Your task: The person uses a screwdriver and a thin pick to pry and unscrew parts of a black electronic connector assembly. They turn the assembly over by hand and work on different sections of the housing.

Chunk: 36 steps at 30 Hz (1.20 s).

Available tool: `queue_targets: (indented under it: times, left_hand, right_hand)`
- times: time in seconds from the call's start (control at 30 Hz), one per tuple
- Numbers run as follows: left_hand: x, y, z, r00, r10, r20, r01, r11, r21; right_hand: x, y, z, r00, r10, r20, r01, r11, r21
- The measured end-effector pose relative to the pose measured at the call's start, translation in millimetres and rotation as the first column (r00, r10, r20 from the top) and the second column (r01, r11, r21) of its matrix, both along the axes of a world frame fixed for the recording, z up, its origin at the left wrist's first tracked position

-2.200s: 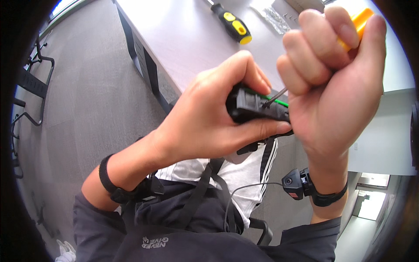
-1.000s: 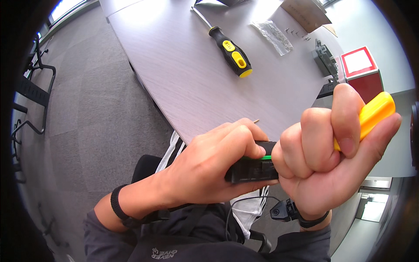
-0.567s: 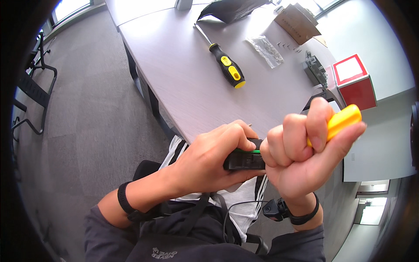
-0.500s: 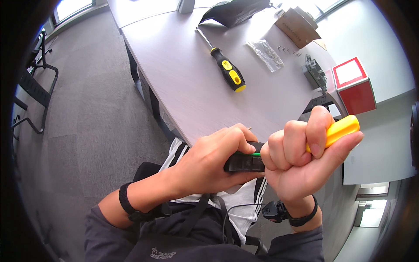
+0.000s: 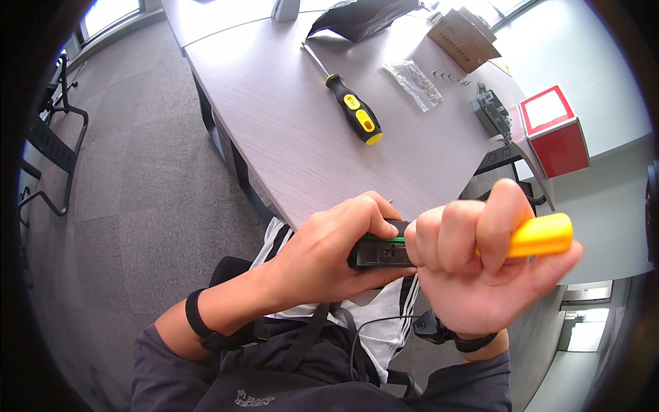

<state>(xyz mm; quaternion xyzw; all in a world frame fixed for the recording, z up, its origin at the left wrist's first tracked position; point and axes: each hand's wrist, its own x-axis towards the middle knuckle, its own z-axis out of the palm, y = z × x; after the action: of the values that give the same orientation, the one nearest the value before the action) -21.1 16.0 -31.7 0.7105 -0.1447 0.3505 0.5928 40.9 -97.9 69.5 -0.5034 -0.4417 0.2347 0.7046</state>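
A black boxy part with a green stripe (image 5: 381,253) is held between the thumb and fingers of my left hand (image 5: 326,248), over my lap at the table's near edge. My right hand (image 5: 473,257) is closed in a fist around a yellow-handled tool (image 5: 542,237). The handle's thick end sticks out past the thumb, on the right. Whatever lies at its other end is hidden behind my fingers, which sit against the right end of the black part. A large black-and-yellow screwdriver (image 5: 357,111) rests on the table, its tip pointing away from me.
On the table (image 5: 274,117) lie a clear plastic bag of small parts (image 5: 414,84), several screws (image 5: 447,75) and a grey block-shaped part (image 5: 489,113). Farther back are a black bag (image 5: 364,19) and a brown cardboard box (image 5: 463,41). A red-and-white box (image 5: 555,130) stands at the right.
My right fist has turned a little, and the yellow handle's end has swung down and to the right. The left hand keeps its grip on the black part, almost unmoved.
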Motion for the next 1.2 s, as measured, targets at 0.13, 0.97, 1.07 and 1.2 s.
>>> queue_targets:
  times: [0.13, 0.97, 1.07, 1.2]
  left_hand:
    - [-0.9, 3.4, -1.2, 0.999, -0.040, -0.035, 0.042, 0.998, 0.053]
    - [-0.6, 0.6, 2.8, 0.999, 0.040, -0.005, -0.040, 0.999, 0.001]
    - [0.5, -1.3, 1.4, 1.000, 0.020, -0.012, -0.020, 1.000, -0.014]
    - [-0.1, -1.9, 0.7, 0.999, 0.001, -0.041, -0.003, 0.999, -0.050]
  right_hand:
    - [-5.3, -2.8, 4.0, 0.998, -0.002, 0.067, 0.006, 0.998, -0.061]
    - [-11.8, 18.1, -4.7, 0.990, -0.132, -0.042, 0.133, 0.991, 0.016]
    - [-2.5, 13.2, -3.8, 0.975, -0.125, -0.185, 0.138, 0.988, 0.062]
    - [-6.0, 17.8, -7.4, 0.983, -0.142, -0.115, 0.151, 0.986, 0.074]
